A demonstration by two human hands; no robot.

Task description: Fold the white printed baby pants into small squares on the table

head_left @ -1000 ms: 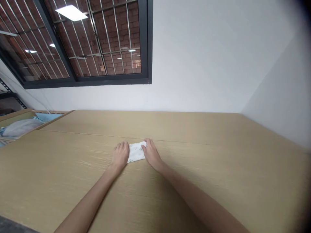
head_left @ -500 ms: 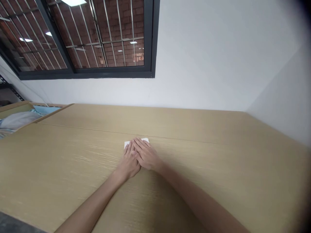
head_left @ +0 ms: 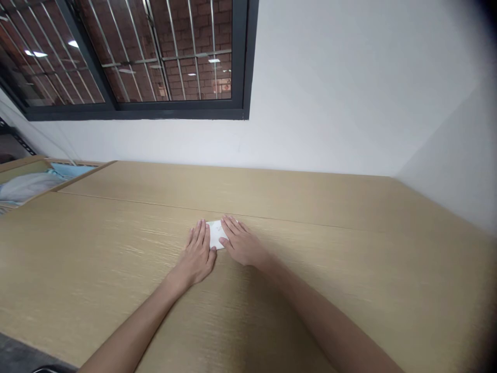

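A small white sheet, paper-like with faint marks (head_left: 216, 234), lies flat on the wood-coloured tabletop (head_left: 128, 280). My left hand (head_left: 198, 255) rests palm down over its left edge, fingers stretched out and pointing away from me. On the opposite side, my right hand (head_left: 241, 242) lies flat across the sheet's right part, its fingers extended and its thumb on the white surface. The middle of the sheet shows between the two hands, while its side edges are partly hidden under them.
Behind the table rises a white wall (head_left: 318, 93) with a dark-framed, barred window (head_left: 155, 111). An open wooden box (head_left: 81, 176) at the far left holds pale and blue soft material. A seam runs across the tabletop just beyond my hands.
My hands, earlier overlapping on top of the sheet, have moved apart, the left to the left and the right slightly right. The sheet's middle is now uncovered.
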